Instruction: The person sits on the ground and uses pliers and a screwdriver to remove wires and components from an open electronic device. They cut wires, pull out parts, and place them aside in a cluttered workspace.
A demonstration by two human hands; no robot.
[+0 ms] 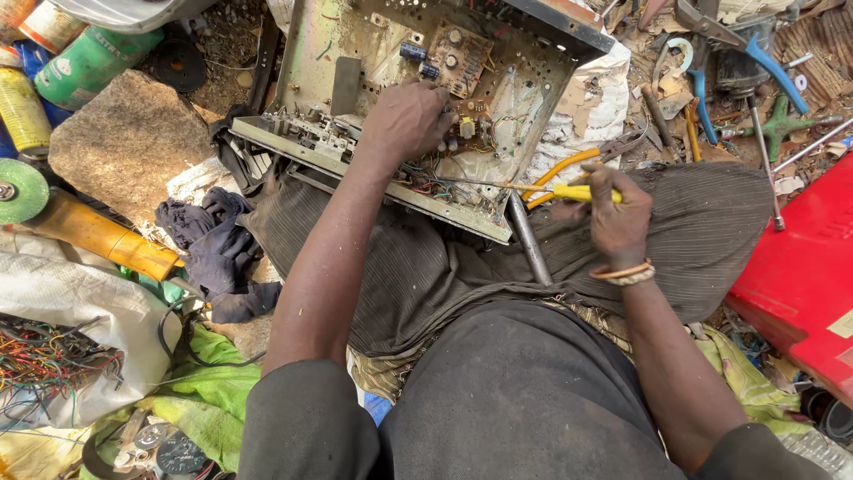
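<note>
Metal chassis point(373, 107) tilted across the lap, left hand point(407, 120) pressed inside on its wiring. Right hand point(617, 218) closed around a yellow-handled screwdriver point(569, 191) just beside yellow-handled pliers point(569, 164). Stone point(129, 142), dark rags point(213, 253), blue-handled tools point(764, 62) crowding round.

An opened metal chassis point(426, 107) rests on the person's lap, tilted, with a circuit board point(459, 59) inside at its far part. The left hand point(409, 120) lies in the chassis; the right hand point(616, 213), to its right, holds a screwdriver point(533, 188) pointing left into it. A flat stone point(129, 142) lies left, a pile of wires point(44, 364) near left, scattered tools point(755, 80) far right.
</note>
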